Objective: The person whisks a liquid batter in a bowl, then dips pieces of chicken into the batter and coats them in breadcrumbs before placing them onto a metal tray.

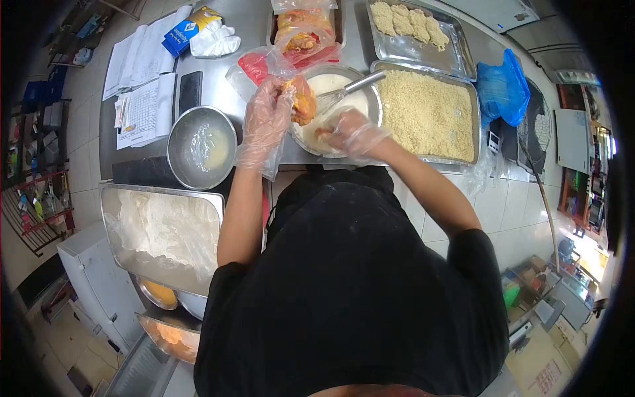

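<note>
My left hand, in a clear plastic glove, grips a piece of orange-yellow marinated meat at the left rim of a steel bowl. This bowl contains pale, creamy batter. A whisk leans in it, its handle over the right rim. Low over the batter is my gloved right hand, fingers curled together and slightly blurred; whatever they hold, if anything, is hidden. Behind the bowl, more marinated meat lies in a plastic bag in a steel tray.
Right of the bowl is a tray of pale crumbs; coated pieces lie in another tray behind. A second steel bowl, a phone and papers are at left. A flour tray sits lower left, a blue bag far right.
</note>
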The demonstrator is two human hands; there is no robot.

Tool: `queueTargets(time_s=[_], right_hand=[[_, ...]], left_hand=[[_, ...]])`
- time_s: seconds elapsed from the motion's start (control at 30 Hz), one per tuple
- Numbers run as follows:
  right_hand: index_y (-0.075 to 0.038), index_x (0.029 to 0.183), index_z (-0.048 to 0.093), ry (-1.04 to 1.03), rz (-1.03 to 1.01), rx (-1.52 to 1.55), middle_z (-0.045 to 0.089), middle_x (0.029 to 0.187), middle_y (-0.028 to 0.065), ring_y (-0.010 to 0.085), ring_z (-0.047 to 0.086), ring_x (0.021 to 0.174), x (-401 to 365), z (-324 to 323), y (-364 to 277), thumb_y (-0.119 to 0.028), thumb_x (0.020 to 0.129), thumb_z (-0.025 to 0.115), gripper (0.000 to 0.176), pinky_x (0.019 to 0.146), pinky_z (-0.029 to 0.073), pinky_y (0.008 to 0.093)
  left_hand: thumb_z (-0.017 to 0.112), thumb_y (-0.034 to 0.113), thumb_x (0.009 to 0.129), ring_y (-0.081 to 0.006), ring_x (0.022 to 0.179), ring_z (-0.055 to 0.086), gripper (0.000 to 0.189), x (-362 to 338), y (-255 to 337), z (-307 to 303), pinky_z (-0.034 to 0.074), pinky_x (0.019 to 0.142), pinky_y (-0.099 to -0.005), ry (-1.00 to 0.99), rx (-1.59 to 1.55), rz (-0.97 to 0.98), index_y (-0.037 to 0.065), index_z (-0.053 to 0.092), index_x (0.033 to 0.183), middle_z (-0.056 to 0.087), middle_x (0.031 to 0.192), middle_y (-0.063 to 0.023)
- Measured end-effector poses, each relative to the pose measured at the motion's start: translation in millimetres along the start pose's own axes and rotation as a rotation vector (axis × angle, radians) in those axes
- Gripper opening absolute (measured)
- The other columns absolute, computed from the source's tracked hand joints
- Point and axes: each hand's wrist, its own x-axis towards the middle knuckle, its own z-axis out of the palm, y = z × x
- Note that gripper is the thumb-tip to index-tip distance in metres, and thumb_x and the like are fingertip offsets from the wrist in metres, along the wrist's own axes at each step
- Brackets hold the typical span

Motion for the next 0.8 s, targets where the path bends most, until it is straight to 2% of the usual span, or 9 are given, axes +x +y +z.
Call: queueTargets(time_s=[0.07, 0.13, 0.17, 0.2, 0.27, 0.53, 0.7, 0.77, 0.8], right_hand=[[-0.005, 0.090, 0.074, -0.034, 0.029, 0.178, 0.070, 0.086, 0.0209, 0.0395, 0.065, 0.078, -5.4, -34.6, 14.5, -0.036, 0.090, 0.064, 0.033, 0.078, 0.052, 0.0471], [-0.004, 0.090, 0.074, -0.068, 0.096, 0.089, 0.070, 0.088, 0.0215, 0.0391, 0.067, 0.079, -7.9, -56.3, 17.6, -0.036, 0.092, 0.062, 0.034, 0.077, 0.052, 0.0469], [-0.003, 0.090, 0.074, -0.098, 0.163, 0.002, 0.070, 0.090, 0.0220, 0.0387, 0.068, 0.079, -7.0, -60.7, 18.6, -0.035, 0.093, 0.060, 0.035, 0.077, 0.053, 0.0467], [-0.003, 0.090, 0.074, -0.098, 0.163, 0.002, 0.070, 0.090, 0.0220, 0.0387, 0.068, 0.079, -4.8, -55.6, 21.8, -0.035, 0.093, 0.060, 0.035, 0.077, 0.053, 0.0467], [-0.006, 0.093, 0.074, 0.033, 0.147, -0.366, 0.072, 0.097, 0.0187, 0.0365, 0.070, 0.089, 6.2, -36.9, 36.3, -0.024, 0.087, 0.061, 0.023, 0.080, 0.056, 0.0443], [-0.006, 0.092, 0.075, 0.000, 0.124, -0.486, 0.073, 0.098, 0.0176, 0.0336, 0.072, 0.092, 25.5, -5.5, 40.4, -0.018, 0.090, 0.055, 0.023, 0.080, 0.057, 0.0437], [-0.006, 0.092, 0.074, -0.010, 0.144, -0.402, 0.073, 0.098, 0.0172, 0.0337, 0.071, 0.091, 39.2, 6.3, 64.7, -0.020, 0.090, 0.054, 0.024, 0.080, 0.056, 0.0431], [-0.004, 0.095, 0.073, -0.035, -0.151, -0.314, 0.072, 0.097, 0.0191, 0.0349, 0.069, 0.089, 44.5, 9.2, 89.8, -0.024, 0.091, 0.057, 0.026, 0.080, 0.054, 0.0445], [-0.004, 0.095, 0.073, -0.040, -0.158, -0.316, 0.072, 0.097, 0.0191, 0.0349, 0.069, 0.089, 40.0, -1.5, 87.6, -0.024, 0.091, 0.057, 0.026, 0.080, 0.054, 0.0445]], left_hand=[[0.058, 0.010, 0.099, -0.0103, 0.088, 0.062, 0.015, -4.2, 4.0, -0.2, 0.051, 0.077, -0.0264, -0.015, 0.035, 0.038, 0.001, 0.057, 0.111, 0.066, 0.099, -0.0058], [0.058, 0.010, 0.100, -0.0101, 0.090, 0.062, 0.016, -9.3, 14.4, 1.4, 0.052, 0.078, -0.0255, -0.030, 0.073, 0.077, 0.003, 0.057, 0.114, 0.065, 0.104, -0.0052], [0.060, 0.012, 0.098, -0.0112, 0.085, 0.064, 0.015, -11.4, 22.0, 5.1, 0.052, 0.075, -0.0277, 0.024, 0.117, 0.065, 0.001, 0.060, 0.109, 0.068, 0.096, -0.0073], [0.063, 0.013, 0.096, -0.0123, 0.080, 0.065, 0.016, -12.9, 25.9, 7.4, 0.053, 0.073, -0.0298, 0.077, 0.161, 0.053, -0.001, 0.063, 0.103, 0.071, 0.088, -0.0094], [0.064, 0.015, 0.095, -0.0129, 0.078, 0.066, 0.017, -6.9, 23.8, 8.3, 0.053, 0.072, -0.0298, 0.091, 0.168, 0.093, -0.001, 0.065, 0.102, 0.072, 0.087, -0.0096], [0.070, 0.016, 0.091, -0.0168, 0.079, 0.070, 0.020, -18.9, 44.4, 11.5, 0.055, 0.073, -0.0297, 0.092, 0.176, 0.051, -0.001, 0.070, 0.102, 0.073, 0.088, -0.0124], [0.073, 0.016, 0.088, -0.0215, 0.080, 0.072, 0.022, -19.0, 41.5, 8.4, 0.057, 0.073, -0.0324, 0.103, 0.401, 0.193, -0.003, 0.073, 0.098, 0.073, 0.090, -0.0155], [0.073, 0.017, 0.088, -0.0178, 0.080, 0.069, 0.023, -22.9, 42.2, 9.6, 0.055, 0.073, -0.0313, 0.105, 0.418, 0.131, -0.004, 0.073, 0.098, 0.073, 0.089, -0.0134], [0.074, 0.017, 0.089, -0.0140, 0.080, 0.067, 0.024, -25.6, 42.8, 9.9, 0.054, 0.074, -0.0301, 0.103, 0.437, 0.071, -0.005, 0.074, 0.099, 0.073, 0.088, -0.0113]])
